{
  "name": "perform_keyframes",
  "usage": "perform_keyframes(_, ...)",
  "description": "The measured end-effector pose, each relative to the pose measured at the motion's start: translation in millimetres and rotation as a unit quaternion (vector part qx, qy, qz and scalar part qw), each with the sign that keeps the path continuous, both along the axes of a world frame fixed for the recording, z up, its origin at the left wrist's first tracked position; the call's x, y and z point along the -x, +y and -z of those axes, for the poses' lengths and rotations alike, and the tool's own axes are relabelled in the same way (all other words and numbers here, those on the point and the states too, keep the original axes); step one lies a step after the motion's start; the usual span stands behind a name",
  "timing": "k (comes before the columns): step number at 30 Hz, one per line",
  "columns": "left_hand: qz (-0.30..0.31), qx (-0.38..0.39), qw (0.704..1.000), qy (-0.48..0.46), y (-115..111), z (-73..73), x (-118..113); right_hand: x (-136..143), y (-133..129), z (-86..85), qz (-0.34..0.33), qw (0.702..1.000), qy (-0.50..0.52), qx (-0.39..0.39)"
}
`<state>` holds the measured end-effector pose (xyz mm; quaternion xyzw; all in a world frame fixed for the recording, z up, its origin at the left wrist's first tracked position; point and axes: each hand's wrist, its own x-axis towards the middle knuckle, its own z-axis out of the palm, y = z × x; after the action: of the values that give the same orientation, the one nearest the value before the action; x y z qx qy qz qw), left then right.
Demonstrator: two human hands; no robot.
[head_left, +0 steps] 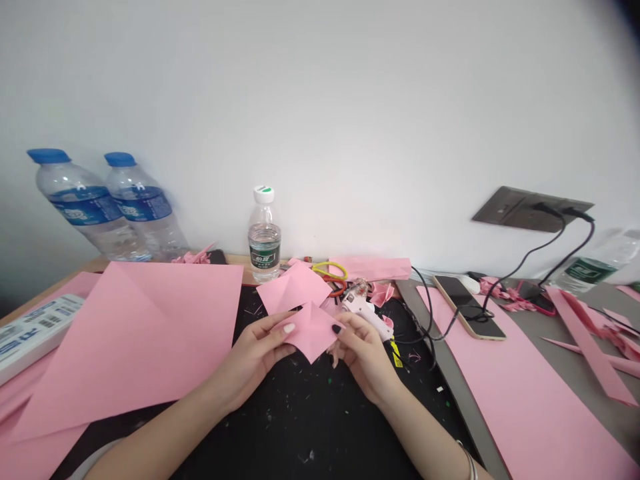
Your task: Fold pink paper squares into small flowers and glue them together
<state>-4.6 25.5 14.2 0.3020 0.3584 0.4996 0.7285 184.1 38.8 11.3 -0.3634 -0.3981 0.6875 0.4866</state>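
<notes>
Between my two hands is a small creased square of pink paper (311,333), turned with one corner toward me. My left hand (267,343) pinches its left corner, thumb on top and fingers beneath. At the right corner my right hand (361,347) grips it the same way. Just behind it lies another creased pink paper square (293,287), partly covered by the held one. A white glue gun (367,312) rests beyond my right hand, close to scissors with yellow and red handles (330,270).
Large pink sheets (190,313) and a white box (40,333) lie at left, near two blue-capped bottles (137,203). A water bottle (265,240) stands by the wall. At right are a phone (470,308), cables (530,250), a long pink sheet (530,393) and paper strips (590,347).
</notes>
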Motion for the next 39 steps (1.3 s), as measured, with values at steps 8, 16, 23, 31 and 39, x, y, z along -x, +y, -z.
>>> perform_keyframes(8,-0.07,0.072,0.994,-0.047,5,3.7,4,-4,2,-2.2,-0.018,0.99,0.106,0.096)
perform_keyframes(16,-0.054,-0.005,0.981,0.189,2,5.6,4,2,0,-0.7,-0.003,1.0,-0.016,-0.014)
perform_keyframes(23,-0.012,-0.123,0.934,0.335,0,3.0,5,-5,5,0.8,-0.03,0.989,-0.123,-0.071)
perform_keyframes(31,0.085,-0.127,0.943,0.296,-6,-3.1,-2,-3,2,4.4,-0.061,0.991,-0.097,-0.072)
perform_keyframes(39,0.109,-0.069,0.976,0.176,-9,0.7,-7,5,-8,8.1,-0.116,0.981,-0.119,-0.103)
